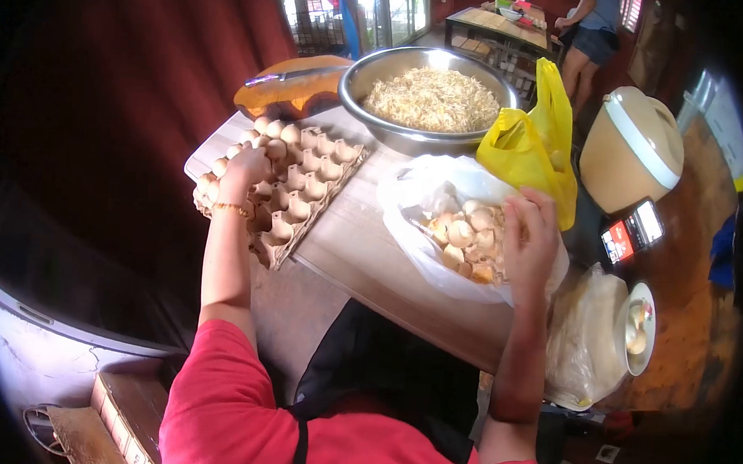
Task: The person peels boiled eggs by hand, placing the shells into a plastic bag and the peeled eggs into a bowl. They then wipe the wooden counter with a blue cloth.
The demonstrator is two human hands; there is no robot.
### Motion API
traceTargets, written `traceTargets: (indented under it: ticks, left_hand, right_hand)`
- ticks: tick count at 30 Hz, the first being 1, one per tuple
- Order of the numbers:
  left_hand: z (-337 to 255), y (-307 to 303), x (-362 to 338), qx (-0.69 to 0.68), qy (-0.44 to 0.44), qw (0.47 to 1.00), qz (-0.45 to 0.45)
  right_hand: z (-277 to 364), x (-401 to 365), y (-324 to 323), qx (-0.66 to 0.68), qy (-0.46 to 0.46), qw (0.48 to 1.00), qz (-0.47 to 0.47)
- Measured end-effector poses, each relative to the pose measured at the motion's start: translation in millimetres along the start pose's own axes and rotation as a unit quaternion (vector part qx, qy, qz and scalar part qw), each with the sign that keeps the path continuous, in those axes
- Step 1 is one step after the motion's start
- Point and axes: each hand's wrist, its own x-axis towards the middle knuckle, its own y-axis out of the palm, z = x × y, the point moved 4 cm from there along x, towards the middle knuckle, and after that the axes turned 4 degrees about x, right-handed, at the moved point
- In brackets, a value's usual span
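My left hand [248,168] is over the left part of a cardboard egg tray [311,184], its fingers closed around an egg among the others. Several whole eggs [290,134] sit along the tray's back and left side, while the cups on the right hold none. My right hand [530,239] is at the right rim of a white plastic bag [406,188], fingers curled inward; what they hold, if anything, is hidden. Inside the bag lie cracked eggshells [461,233] with some yellowish wet residue.
Behind the bag stand a steel bowl [356,115] of bean sprouts [431,100] and a yellow plastic bag [528,156]. A knife [295,76] lies at the back left. To the right are a beige cooler jug [628,144], a phone [633,233] and a plate [649,319]. Another person [591,42] stands far behind.
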Motion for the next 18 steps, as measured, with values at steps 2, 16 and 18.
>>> traceTargets:
  ticks: [2, 16, 18]
  left_hand:
    - [3.4, -0.4, -1.8, -0.034, -0.004, 0.999, -0.005]
    - [-171.0, 27.5, -181.0, -0.253, 0.242, 0.893, -0.285]
    - [-162.3, 19.5, -177.1, -0.250, 0.256, 0.896, -0.263]
  right_hand:
    - [-0.9, -1.2, 1.0, -0.002, 0.004, 1.000, 0.006]
    - [-3.1, -3.8, 3.8, 0.016, 0.018, 1.000, 0.008]
    - [-8.5, -5.4, 5.2, 0.017, 0.030, 0.999, 0.004]
